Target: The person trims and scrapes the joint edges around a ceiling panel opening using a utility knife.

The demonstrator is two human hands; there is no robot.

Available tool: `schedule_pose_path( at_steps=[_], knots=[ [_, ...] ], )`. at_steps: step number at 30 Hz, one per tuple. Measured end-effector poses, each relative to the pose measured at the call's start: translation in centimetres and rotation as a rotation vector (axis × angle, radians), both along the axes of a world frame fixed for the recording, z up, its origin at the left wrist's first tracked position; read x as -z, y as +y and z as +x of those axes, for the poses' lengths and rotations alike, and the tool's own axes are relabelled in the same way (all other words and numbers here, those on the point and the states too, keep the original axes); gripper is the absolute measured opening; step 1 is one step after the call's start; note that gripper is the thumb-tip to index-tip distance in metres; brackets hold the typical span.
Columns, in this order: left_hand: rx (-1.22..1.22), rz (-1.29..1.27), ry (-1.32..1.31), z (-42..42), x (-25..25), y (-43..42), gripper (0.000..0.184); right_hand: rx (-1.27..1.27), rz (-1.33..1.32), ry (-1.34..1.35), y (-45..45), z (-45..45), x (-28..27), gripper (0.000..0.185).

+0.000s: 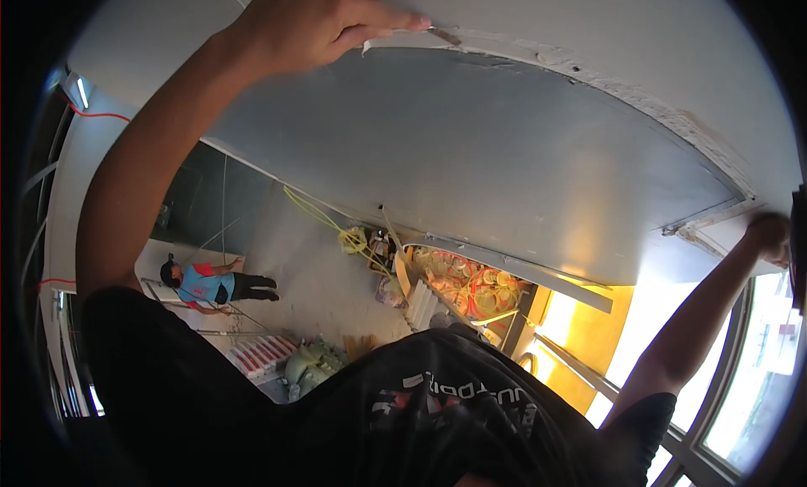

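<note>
My left hand (315,25) is raised at the top of the view, against the edge of a white surface (605,25) overhead. Its index finger is stretched out along the rough edge, thumb apart, with no held object visible. Just beyond the fingertip lies a small brownish flat piece (444,36). A large grey panel (471,142) stretches below the ragged white strip (622,96). At the far right, my right hand (769,237) is up near the panel's corner, dark and partly cut off. Its fingers and anything in them cannot be made out.
Far below, a person in a blue and red shirt (206,283) is beside thin poles or rails. Tangled orange and yellow hoses or cables (483,289), green bags (311,367) and a red-and-white stack (261,354) lie lower down. Window frames (727,361) stand at right.
</note>
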State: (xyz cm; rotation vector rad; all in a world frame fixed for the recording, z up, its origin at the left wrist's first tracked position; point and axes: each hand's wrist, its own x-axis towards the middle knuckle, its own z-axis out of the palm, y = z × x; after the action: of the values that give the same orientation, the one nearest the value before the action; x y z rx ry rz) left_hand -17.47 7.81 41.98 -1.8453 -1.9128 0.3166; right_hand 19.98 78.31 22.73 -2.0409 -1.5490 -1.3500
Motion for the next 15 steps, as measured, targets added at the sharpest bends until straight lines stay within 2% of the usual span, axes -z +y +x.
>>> schedule_pose_path(
  at_steps=[2, 3, 5, 6, 8, 9, 11, 13, 15],
  knots=[
    [-0.346, -0.176, -0.017, 2.0, -1.1, 0.8, 0.041, -0.059, 0.013, 0.049, -1.5, -0.7, -0.3, 0.037],
    [-0.358, -0.177, -0.024, 1.6, -0.7, 0.4, 0.041, -0.079, 0.013, 0.054, -2.0, -1.1, -0.3, 0.038],
    [-0.005, 0.023, -0.066, -0.1, 0.1, -0.4, 0.033, -0.123, 0.009, 0.058, -2.8, -1.6, -0.6, 0.041],
    [-0.01, 0.023, -0.068, -1.0, 0.7, -0.9, 0.033, -0.141, 0.002, 0.056, -3.2, -1.8, -0.6, 0.043],
    [0.078, 0.082, -0.046, -2.6, 1.6, -2.7, 0.049, -0.176, -0.004, 0.062, -3.7, -2.0, -0.7, 0.047],
    [0.079, 0.081, -0.048, -3.0, 1.7, -4.0, 0.049, -0.185, -0.013, 0.057, -4.0, -2.1, -0.7, 0.049],
    [-0.241, -0.094, 0.141, -4.0, 1.4, -7.3, 0.045, -0.205, -0.017, 0.048, -4.6, -2.2, -0.8, 0.052],
    [-0.239, -0.049, 0.055, -5.3, 0.7, -11.4, 0.044, -0.221, -0.03, 0.041, -5.3, -2.4, -0.8, 0.056],
    [-0.232, -0.015, -0.055, -5.1, 0.5, -11.7, 0.044, -0.216, -0.03, 0.074, -5.4, -2.4, -0.9, 0.056]
  ],
)
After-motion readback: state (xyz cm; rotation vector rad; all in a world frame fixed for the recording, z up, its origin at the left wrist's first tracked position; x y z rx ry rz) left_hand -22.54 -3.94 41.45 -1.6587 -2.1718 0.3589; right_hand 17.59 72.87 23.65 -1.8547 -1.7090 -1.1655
